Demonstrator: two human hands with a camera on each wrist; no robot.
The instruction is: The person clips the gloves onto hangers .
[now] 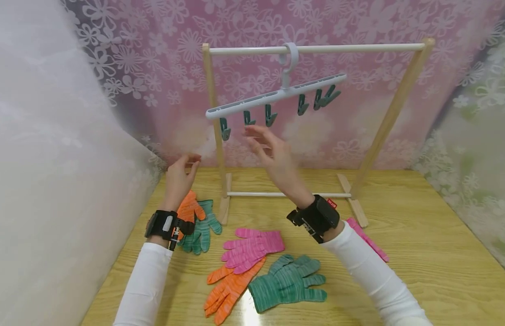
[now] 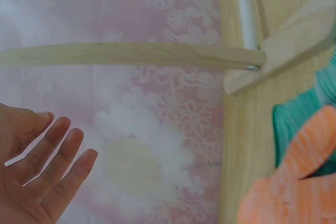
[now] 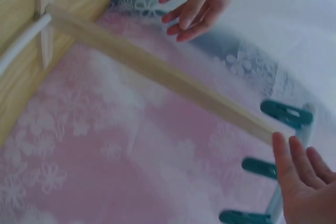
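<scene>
My right hand (image 1: 278,158) is raised just below a grey-blue clip hanger (image 1: 252,98) that hangs by its hook from a rack's top bar. Its fingertips are close to a dark green clip (image 1: 248,118); the right wrist view shows the fingers (image 3: 298,161) loosely extended in front of the clips and pinching none. Nothing is in my left hand (image 1: 181,176), held in the air left of the rack, its fingers relaxed. Beneath it lie an orange glove (image 1: 190,209) and a green glove (image 1: 205,228). Several green clips, such as this one (image 1: 270,116), hang along the hanger, which tilts down at the left.
The wooden rack (image 1: 393,120) stands at the back of the wooden table (image 1: 431,226). In front lie a pink glove (image 1: 254,248), an orange glove (image 1: 232,290) and a green glove (image 1: 287,283). Another pink item (image 1: 368,240) is partly behind my right forearm. Flowered cloth (image 1: 358,22) hangs behind.
</scene>
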